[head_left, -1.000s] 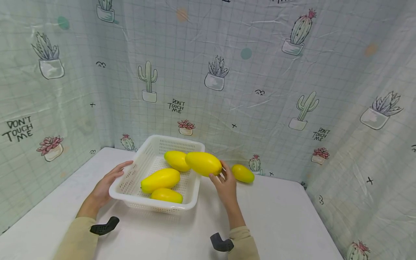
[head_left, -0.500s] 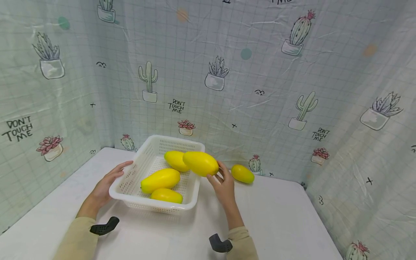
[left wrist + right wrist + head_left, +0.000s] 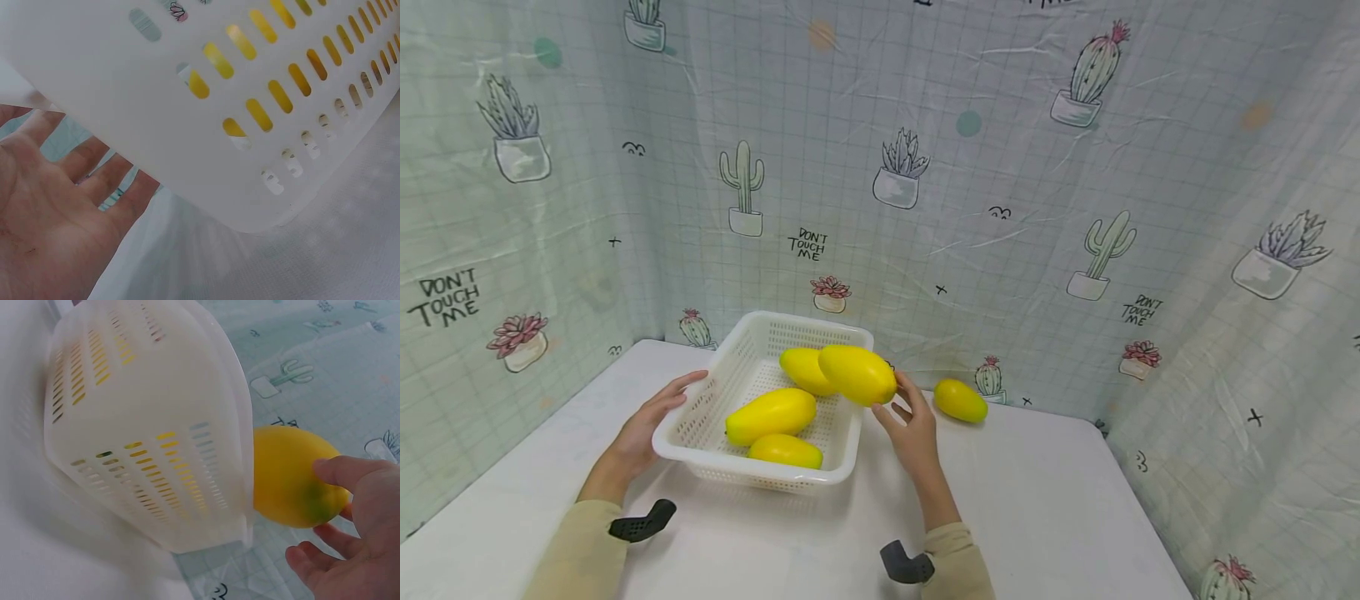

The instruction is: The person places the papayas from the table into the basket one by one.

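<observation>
My right hand [image 3: 910,429] holds a large papaya-like yellow fruit [image 3: 857,375] by its right end, above the right rim of a white plastic basket [image 3: 842,454]. In the right wrist view, thumb and fingers pinch the fruit's green-tinged end [image 3: 315,503]. Inside the basket lie a long yellow fruit [image 3: 771,417], a smaller one [image 3: 786,452] near the front wall and another [image 3: 801,367] at the back, partly covered by the held fruit. My left hand [image 3: 643,429] rests at the basket's left side, fingers extended; in the left wrist view, the rim hides their tips.
Another yellow fruit [image 3: 961,401] with a green tip lies on the white table [image 3: 1022,492], right of the basket near the back edge. A cactus-print curtain [image 3: 985,275] encloses the table behind and at both sides. Both wrists carry dark mounts.
My right hand has shifted slightly left with the held fruit, bringing it further over the basket. The left hand and basket have stayed in place.
</observation>
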Tool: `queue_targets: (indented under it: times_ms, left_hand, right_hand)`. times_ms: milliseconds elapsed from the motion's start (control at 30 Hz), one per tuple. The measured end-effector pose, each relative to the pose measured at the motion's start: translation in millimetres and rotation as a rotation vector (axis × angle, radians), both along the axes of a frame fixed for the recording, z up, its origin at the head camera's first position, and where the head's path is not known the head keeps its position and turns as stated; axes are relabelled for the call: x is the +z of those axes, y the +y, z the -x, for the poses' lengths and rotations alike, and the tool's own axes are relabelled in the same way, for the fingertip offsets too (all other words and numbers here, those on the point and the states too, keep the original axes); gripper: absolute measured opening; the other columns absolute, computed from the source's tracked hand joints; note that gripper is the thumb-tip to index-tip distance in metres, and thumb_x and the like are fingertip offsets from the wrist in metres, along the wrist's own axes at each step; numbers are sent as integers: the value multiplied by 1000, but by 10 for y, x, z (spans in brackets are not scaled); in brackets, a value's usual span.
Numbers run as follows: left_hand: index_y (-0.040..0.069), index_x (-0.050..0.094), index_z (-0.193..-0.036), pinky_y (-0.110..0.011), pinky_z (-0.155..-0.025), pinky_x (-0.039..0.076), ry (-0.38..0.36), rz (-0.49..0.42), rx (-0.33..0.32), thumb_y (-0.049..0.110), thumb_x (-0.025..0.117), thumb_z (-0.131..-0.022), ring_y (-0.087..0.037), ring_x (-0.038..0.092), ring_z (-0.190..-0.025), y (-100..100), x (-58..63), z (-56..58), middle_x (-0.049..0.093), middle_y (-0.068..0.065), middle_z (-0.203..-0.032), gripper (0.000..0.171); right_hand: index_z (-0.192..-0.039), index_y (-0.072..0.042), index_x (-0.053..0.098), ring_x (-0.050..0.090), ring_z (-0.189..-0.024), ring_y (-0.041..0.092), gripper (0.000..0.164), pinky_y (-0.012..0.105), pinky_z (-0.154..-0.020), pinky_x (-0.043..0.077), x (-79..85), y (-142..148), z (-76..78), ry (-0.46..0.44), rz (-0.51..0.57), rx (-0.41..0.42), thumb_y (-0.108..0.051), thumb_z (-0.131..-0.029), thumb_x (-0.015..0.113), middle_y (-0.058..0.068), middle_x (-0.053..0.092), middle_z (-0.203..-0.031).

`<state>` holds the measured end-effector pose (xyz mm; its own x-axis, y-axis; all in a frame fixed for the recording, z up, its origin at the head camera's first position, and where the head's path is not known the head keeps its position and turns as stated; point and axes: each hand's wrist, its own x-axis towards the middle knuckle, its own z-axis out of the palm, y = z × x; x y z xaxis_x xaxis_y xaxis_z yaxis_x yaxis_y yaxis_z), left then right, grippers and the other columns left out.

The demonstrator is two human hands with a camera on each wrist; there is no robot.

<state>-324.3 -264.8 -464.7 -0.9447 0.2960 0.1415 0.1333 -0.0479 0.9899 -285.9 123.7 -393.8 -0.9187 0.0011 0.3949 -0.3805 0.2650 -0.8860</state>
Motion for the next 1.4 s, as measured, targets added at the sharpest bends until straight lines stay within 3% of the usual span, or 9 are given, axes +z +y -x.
queue_targets:
  times_ms: [333,600,833,1067,1200,1400]
  left_hand:
    - [25,17,-147,-33,-87,51,-6,-10,-8,31,26,-100,-7,52,-115,-4,-2,5,16,-1,-153,47]
    - [27,18,-146,-31,-88,50,-5,33,26,34,27,-99,-4,45,-117,9,7,7,12,0,-154,48]
    - [26,18,-147,-33,-87,50,0,9,8,32,26,-100,-2,50,-114,-1,-2,18,13,-2,-154,48]
    - [24,17,-147,-30,-87,50,2,-2,-5,30,24,-100,-1,50,-114,-7,-6,11,14,-2,-154,47]
    - [24,17,-147,-31,-87,50,3,-3,-8,30,25,-100,-1,51,-114,-6,-21,18,16,0,-153,47]
    - [24,16,-147,-32,-88,50,10,-28,-35,28,24,-100,-2,51,-114,-18,-17,16,17,1,-152,47]
  right_hand:
    - [-136,-9,41,39,-130,31,59,47,-102,38,-108,4,82,1,31,5,-13,-83,66,9,41,-141]
    - [-135,-19,43,42,-128,22,58,41,-100,41,-317,52,256,12,4,-60,-22,-82,68,-2,44,-139]
    - [-133,-18,45,44,-127,23,56,40,-100,42,-325,86,273,19,12,-89,-21,-82,68,3,47,-137]
    - [-133,-10,44,40,-128,33,53,47,-101,38,-82,69,72,-2,27,-80,-12,-84,65,13,45,-138]
    - [-133,-11,44,40,-129,31,54,45,-102,38,-104,119,104,-33,18,-105,-14,-84,65,10,45,-138]
    - [-133,-17,45,41,-129,25,55,44,-104,36,-281,254,269,-62,41,-135,-17,-83,67,4,46,-138]
